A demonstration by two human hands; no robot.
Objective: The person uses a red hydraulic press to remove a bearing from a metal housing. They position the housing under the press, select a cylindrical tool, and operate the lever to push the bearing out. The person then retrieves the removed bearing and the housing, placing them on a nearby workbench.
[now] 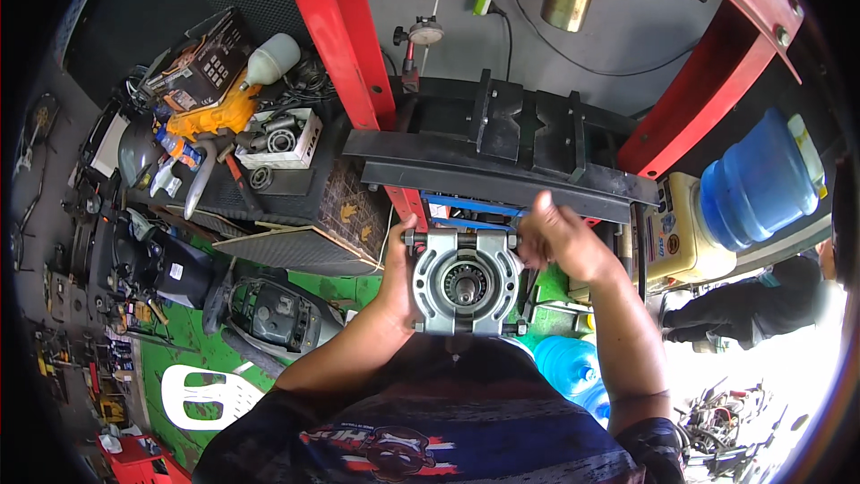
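Note:
A silver bearing separator (424, 289) is held upright in front of my chest, with long bolts through its two halves. Inside its round opening sits a bearing (481, 280) around a metal shaft end (465, 289). My left hand (399, 273) grips the separator's left side, thumb up by the upper bolt's end. At the upper right bolt head (513, 240) is my right hand (566, 244), its thumb raised apart from bent, slightly blurred fingers. Those fingers are beside the bolt head; whether they touch it I cannot tell.
Ahead stands a red press frame (336, 31) with a black crossbeam (502, 170), black notched plates (502, 121) and a brass-coloured ram (569, 0) above. A cluttered bench (309, 206) is at left. Blue water jugs (752, 184) and a white chair (184, 394) are around me.

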